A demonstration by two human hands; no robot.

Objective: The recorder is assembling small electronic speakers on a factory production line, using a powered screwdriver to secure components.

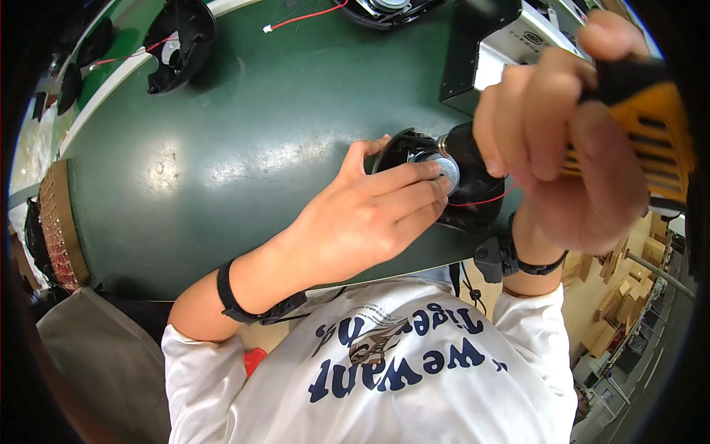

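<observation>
My left hand [362,214] presses its fingers onto a round silver speaker magnet [448,172], its thumb reaching round the far rim of the black shell [473,216] that surrounds it. A thin red wire [484,200] runs out over the shell's right side. In my right hand [543,133], close to the camera and a little blurred, is a black and yellow power screwdriver [654,137]. Its dark nose points left, and its metal collar [443,144] is over the far part of the shell. The bit's tip cannot be made out.
The green tabletop [185,237] carries another black speaker shell [181,44] at far left, beside a white rail [103,96]. One more speaker shell [384,15] lies at the back. A black and white metal box [488,63] stands behind my right hand.
</observation>
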